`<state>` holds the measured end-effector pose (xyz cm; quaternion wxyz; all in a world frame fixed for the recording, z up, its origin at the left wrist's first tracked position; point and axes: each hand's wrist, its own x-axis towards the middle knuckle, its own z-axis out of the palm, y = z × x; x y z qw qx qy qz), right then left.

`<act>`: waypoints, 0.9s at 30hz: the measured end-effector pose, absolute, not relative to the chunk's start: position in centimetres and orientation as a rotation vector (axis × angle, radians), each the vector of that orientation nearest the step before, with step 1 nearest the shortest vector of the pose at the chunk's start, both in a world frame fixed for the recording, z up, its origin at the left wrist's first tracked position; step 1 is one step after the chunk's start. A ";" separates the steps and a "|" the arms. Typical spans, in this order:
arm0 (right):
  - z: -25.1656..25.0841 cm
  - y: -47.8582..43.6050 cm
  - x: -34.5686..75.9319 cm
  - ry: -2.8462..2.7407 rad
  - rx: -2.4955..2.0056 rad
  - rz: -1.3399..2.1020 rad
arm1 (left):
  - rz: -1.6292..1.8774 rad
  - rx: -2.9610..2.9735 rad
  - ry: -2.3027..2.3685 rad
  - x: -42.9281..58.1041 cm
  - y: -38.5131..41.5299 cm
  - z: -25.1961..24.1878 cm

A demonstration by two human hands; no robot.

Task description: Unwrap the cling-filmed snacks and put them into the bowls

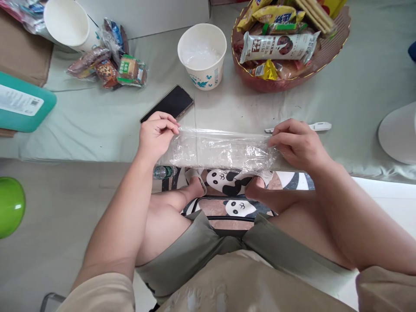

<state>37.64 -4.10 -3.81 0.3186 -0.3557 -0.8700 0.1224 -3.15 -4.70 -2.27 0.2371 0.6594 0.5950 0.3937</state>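
A clear plastic film is stretched between my two hands over the front edge of the cloth-covered table. My left hand pinches its left end, just below a dark phone. At the other end, my right hand has its fingers closed on the film's upper right corner. Behind that hand lies a white cutter, partly hidden by the fingers. Beyond the film stands a white paper bucket with crumpled clear plastic inside.
A reddish gold-rimmed basket holds several wrapped snacks at the back right. More packaged snacks lie at the back left beside another white bucket. A teal box is far left, a white container far right.
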 end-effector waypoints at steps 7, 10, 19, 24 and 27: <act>-2.1 -4.7 37.7 -2.502 -0.973 0.349 | 0.913 1.646 1.710 -3.4 -5.1 -1.0; -1.5 -5.0 37.5 -2.581 -0.945 0.408 | 0.948 1.462 1.705 -2.2 -5.5 0.1; -1.2 -8.0 33.4 -2.575 -1.085 0.065 | 0.674 1.608 1.692 -1.3 -6.2 0.4; -1.3 -9.0 33.0 -2.727 -0.905 0.198 | 0.633 1.524 1.710 -1.2 -6.1 0.8; -1.5 -8.9 33.1 -2.751 -0.904 0.267 | 0.668 1.448 1.697 -0.7 -6.0 1.2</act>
